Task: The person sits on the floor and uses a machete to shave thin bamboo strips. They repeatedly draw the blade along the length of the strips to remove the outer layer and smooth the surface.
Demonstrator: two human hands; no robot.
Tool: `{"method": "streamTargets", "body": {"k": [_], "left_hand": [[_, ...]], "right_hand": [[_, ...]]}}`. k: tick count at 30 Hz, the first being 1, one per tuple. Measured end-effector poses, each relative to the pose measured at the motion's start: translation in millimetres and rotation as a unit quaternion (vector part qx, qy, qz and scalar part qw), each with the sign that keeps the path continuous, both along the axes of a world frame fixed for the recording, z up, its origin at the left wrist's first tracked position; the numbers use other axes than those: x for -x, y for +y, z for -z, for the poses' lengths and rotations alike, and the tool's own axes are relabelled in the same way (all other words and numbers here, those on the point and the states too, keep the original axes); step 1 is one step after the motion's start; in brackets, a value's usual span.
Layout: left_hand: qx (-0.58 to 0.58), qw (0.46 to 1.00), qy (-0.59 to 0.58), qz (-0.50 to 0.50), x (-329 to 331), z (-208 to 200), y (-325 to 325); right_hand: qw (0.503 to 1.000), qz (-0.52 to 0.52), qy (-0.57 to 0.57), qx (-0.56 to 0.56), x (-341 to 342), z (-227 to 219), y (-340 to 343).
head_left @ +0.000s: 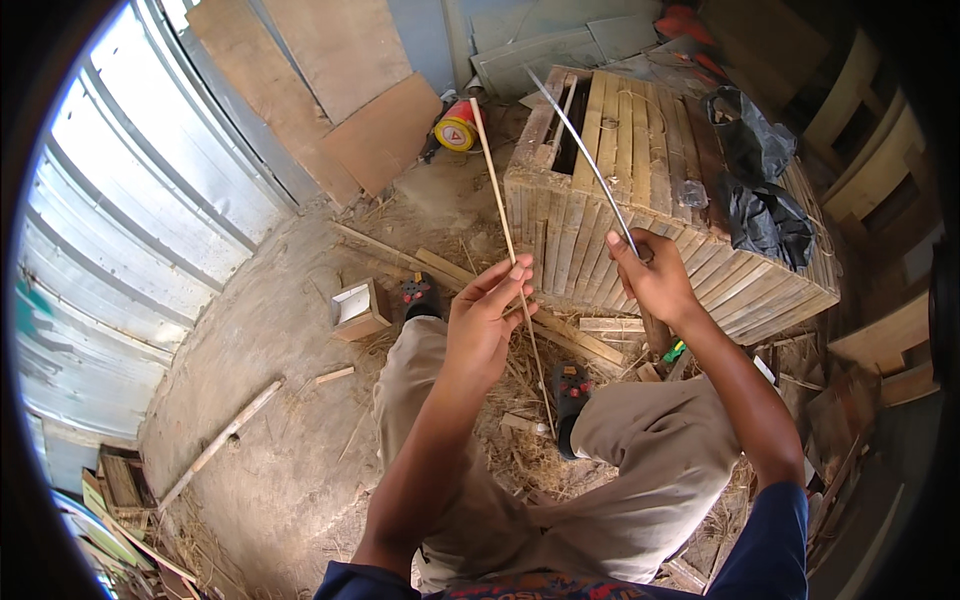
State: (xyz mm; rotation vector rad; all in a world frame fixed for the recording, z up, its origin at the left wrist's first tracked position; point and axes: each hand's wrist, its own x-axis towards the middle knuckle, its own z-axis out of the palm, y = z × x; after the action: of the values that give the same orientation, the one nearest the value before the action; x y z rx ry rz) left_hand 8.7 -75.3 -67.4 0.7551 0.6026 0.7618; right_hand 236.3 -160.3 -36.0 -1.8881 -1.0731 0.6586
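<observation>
Stick was pinched near its middle between thumb and fingers of the left hand, its lower end slanting down between the shoes, probably so both lengths stood free. The right hand was closed round a metal tool, angled up and away, apart from the stick. Beyond, the crate's near edge limited room ahead on the right; leftward, floor spread toward the metal wall, leaving wider room.
</observation>
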Motion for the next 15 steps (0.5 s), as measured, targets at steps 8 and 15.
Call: {"method": "streamTargets", "body": {"k": [8, 15], "left_hand": [[-0.007, 1.0, 0.021, 0.001, -4, 6, -1], [-0.029, 0.998, 0.037, 0.049, -7, 14, -4]], "right_hand": [[0.995, -0.066, 0.055, -0.046, 28, 11, -1], [0.978, -0.06, 0.112, -0.162, 47, -15, 1]]}}
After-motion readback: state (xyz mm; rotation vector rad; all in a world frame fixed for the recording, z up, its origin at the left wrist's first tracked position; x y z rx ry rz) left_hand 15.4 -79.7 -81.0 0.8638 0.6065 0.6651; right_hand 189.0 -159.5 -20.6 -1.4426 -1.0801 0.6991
